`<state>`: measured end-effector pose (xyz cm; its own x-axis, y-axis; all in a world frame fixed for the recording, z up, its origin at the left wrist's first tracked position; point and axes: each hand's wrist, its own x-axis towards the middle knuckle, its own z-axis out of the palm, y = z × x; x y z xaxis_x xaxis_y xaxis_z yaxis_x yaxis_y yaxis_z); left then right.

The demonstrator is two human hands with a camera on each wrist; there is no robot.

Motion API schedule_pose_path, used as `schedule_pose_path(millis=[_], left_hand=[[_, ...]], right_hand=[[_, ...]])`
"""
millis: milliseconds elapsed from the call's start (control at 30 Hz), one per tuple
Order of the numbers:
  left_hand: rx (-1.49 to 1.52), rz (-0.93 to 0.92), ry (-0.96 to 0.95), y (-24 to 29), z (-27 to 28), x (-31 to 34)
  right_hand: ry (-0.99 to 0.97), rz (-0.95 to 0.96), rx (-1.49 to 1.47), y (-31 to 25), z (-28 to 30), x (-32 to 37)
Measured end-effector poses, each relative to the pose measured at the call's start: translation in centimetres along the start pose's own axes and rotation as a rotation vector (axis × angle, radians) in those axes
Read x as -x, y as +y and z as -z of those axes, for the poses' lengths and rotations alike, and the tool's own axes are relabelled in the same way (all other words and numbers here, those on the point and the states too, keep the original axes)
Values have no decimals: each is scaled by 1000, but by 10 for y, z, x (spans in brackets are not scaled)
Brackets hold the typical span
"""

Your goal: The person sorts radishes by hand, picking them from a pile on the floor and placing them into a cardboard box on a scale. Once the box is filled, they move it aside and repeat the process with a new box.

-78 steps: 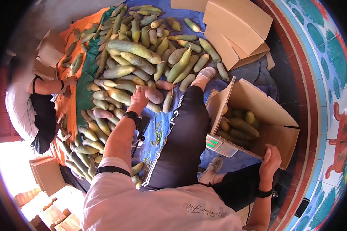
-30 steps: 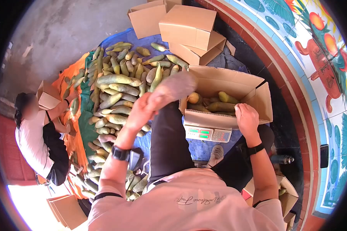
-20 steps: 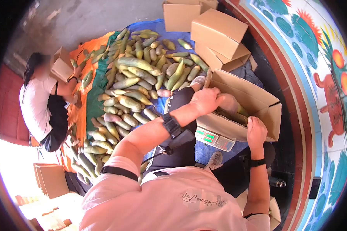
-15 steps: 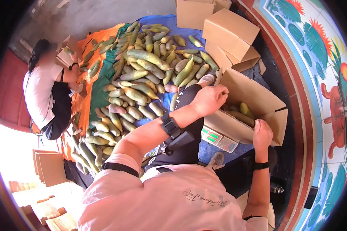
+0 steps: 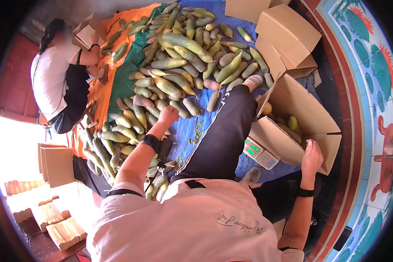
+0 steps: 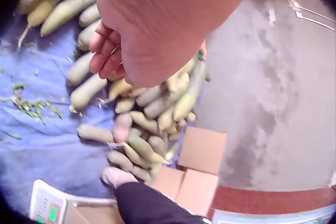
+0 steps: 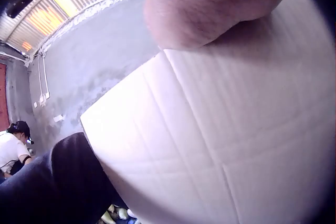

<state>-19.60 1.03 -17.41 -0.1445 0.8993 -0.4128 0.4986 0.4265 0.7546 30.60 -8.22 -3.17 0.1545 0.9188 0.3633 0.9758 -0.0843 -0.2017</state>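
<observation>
My left hand [image 5: 168, 115] is over the near part of a big pile of long green radishes [image 5: 185, 56]. In the left wrist view its fingers [image 6: 107, 58] are loosely bent with nothing in them, overlapping the radishes [image 6: 86, 91] below. My right hand [image 5: 312, 157] holds the top edge of an open cardboard box [image 5: 279, 139], thumb and fingers on its near corner. Several radishes [image 5: 292, 123] lie inside that box. The box stands on a digital scale [image 5: 261, 153] with lit green digits. The right wrist view shows the cardboard wall [image 7: 210, 129] close under the hand.
Blue [image 5: 190, 137], green and orange sheets lie under the pile. More cardboard boxes [image 5: 286, 32] stand at the back right. A person [image 5: 59, 83] squats at the left by another box. A tiled wall [image 5: 386, 144] bounds the right side, and my leg [image 5: 218, 135] reaches between pile and box.
My left hand lifted a reddish radish from the pile, put it into the box, let go, and has come back to the pile. The right hand stays at the box edge.
</observation>
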Motion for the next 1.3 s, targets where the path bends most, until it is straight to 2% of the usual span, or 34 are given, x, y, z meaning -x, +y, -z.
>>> schedule_pose_path(millis=[33,100,133,167,200,233,333,400,500,567,633,700,767,800,867,900,1033,1167,1233,1300], left_hand=[[-28,91,-41,-22,5,0],[-602,-182,-131,-103,14,-13],[-599,-172,-136,-146,11,-18],[-801,-102,-106,-187,7,-21],[-1002,-28,-77,-193,6,-13],[-982,174,-177,-199,8,-7],[-888,291,-132,-220,11,15],[-667,436,-101,-188,15,40],[-571,429,-28,-163,14,62],[-581,470,-82,-185,9,55],[-657,501,3,-178,1,58],[-658,569,-31,-157,1,62],[-704,523,91,-153,0,63],[-705,523,85,-160,1,61],[-873,343,118,-173,5,54],[-921,354,40,-164,10,54],[-1053,294,-61,-177,16,53],[-1024,262,-55,-186,14,47],[-1124,348,-104,-177,13,41],[-1168,335,-146,-197,5,39]], right_hand=[[-9,4,1,-1,0,0],[-25,-27,2,-2,1,0],[-35,-24,3,-2,1,0],[-36,-23,6,-1,1,0],[-37,-22,8,0,0,0],[-49,-18,8,1,-1,1],[-73,-24,1,2,-1,0],[-79,-17,1,5,-2,0],[-96,-39,-5,4,-2,0],[-114,-62,-9,4,-2,0],[-104,-45,-15,5,-2,0],[-121,-52,-19,5,-1,0],[-134,-62,-23,5,-1,0],[-135,-50,-20,6,-1,0],[-135,-44,-10,7,-1,0],[-133,-42,-38,7,-1,0],[-113,-58,-96,5,3,3],[-134,-92,-87,2,6,4],[-139,-76,-86,2,6,4],[-141,-83,-77,3,6,3]])
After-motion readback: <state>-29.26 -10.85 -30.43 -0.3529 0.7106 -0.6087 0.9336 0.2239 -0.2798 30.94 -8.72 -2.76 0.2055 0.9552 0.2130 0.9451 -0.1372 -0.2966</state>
